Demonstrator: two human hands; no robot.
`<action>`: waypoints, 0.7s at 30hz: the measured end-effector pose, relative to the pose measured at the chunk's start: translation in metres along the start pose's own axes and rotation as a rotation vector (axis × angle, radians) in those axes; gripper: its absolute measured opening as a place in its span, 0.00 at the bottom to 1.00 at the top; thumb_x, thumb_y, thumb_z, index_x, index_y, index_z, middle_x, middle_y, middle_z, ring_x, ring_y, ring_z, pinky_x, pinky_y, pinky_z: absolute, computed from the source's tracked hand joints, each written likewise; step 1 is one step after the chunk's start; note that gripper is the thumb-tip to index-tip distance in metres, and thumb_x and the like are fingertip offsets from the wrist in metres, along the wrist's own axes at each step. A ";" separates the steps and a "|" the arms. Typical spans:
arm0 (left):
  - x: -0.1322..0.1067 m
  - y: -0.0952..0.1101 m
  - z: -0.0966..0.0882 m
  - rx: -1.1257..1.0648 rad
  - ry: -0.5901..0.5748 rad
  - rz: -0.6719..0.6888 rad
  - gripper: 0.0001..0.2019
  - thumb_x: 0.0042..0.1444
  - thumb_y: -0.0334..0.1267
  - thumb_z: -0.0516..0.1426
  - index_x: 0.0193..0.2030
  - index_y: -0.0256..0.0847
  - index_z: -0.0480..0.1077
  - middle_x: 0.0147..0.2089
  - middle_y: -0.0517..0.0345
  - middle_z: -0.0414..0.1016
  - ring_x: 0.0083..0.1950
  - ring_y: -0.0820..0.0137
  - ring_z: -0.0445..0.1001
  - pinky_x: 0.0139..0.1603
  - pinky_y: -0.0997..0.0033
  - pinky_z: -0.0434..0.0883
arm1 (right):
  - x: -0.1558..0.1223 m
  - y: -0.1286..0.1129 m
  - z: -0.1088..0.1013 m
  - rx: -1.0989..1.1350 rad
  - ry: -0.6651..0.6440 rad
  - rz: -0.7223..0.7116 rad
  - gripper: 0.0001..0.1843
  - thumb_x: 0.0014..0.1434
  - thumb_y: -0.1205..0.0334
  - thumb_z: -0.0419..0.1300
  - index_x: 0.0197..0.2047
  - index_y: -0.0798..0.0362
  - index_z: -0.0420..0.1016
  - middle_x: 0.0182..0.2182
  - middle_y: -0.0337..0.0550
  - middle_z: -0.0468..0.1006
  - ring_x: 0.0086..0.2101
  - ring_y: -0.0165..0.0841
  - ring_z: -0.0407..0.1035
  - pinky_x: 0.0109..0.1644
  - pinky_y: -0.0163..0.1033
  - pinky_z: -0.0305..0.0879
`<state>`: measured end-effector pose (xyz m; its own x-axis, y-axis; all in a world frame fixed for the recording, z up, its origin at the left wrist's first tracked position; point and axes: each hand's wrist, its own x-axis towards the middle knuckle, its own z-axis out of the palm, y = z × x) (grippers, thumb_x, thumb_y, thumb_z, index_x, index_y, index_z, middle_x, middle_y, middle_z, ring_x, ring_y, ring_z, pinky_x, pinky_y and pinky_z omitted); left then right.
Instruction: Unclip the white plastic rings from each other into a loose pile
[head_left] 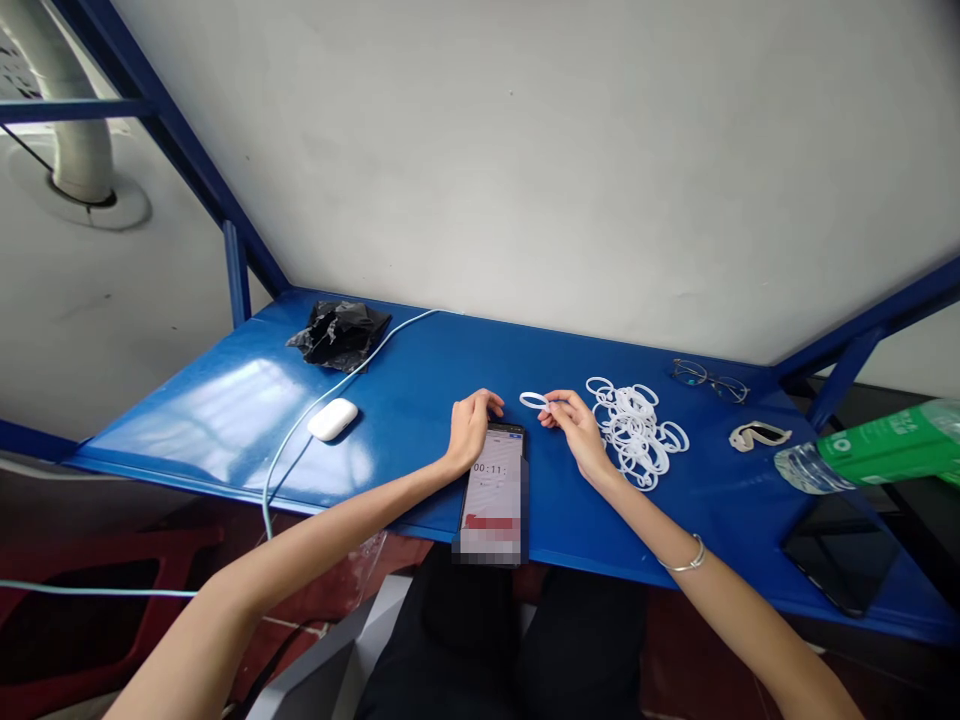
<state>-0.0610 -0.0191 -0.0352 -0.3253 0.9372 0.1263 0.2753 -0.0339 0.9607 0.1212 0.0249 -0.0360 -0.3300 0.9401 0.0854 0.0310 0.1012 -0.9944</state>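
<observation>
My right hand pinches a thin white ring between thumb and fingers, holding it out to the left just above the blue tabletop. Right beside that hand lies a loose pile of similar white rings. My left hand rests by the top edge of a phone, its fingers curled inward; whether anything is in them I cannot make out. The phone lies face up at the table's front edge and shows a running-time display, partly blurred.
On the blue table are a crumpled black plastic bag, a white earbud-type case and a pale cable. To the right sit glasses, a beige strap-like item, a green-labelled bottle and a dark tablet-like slab.
</observation>
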 end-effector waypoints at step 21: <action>0.070 -0.007 0.012 -0.233 -0.563 0.124 0.22 0.55 0.55 0.56 0.31 0.34 0.73 0.32 0.54 0.76 0.32 0.72 0.71 0.40 0.71 0.68 | 0.040 0.010 -0.011 0.065 -0.066 0.008 0.16 0.56 0.47 0.61 0.39 0.51 0.69 0.26 0.37 0.76 0.27 0.29 0.70 0.35 0.37 0.67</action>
<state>-0.0748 0.0505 -0.0358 0.2408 0.9586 0.1519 0.0550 -0.1697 0.9840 0.1187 0.0671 -0.0422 -0.3918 0.9170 0.0748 -0.0264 0.0701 -0.9972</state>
